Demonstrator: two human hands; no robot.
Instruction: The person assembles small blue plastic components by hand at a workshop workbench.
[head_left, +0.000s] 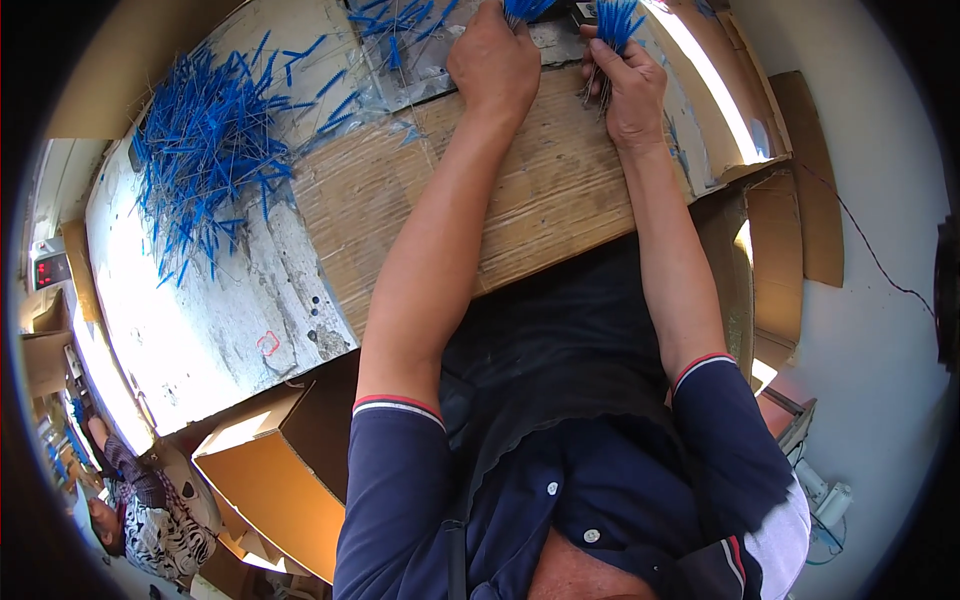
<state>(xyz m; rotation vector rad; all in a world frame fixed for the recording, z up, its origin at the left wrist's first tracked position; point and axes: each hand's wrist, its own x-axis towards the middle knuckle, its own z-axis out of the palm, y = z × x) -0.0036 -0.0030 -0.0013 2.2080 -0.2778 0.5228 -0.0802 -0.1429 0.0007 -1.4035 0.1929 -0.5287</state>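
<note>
At the top of the view my right hand point(634, 92) is closed round a bunch of small blue brushes point(618, 22). Their bristle ends point up and thin wire stems stick out below the fingers. To its left, my left hand point(495, 65) has curled fingers against a second bunch of blue wire brushes point(528, 8); the upper edge cuts off part of it. A large tangled heap of the same brushes point(205, 150) lies on the left of the table. Several loose brushes point(340, 108) are scattered between the heap and my left forearm.
A brown wooden board point(390, 215) lies along the table's near edge, beside a worn white surface point(180, 345). An open cardboard box point(270, 440) stands below on the left, and more cardboard point(775, 240) is at right. Another person point(150, 510) sits at far lower left.
</note>
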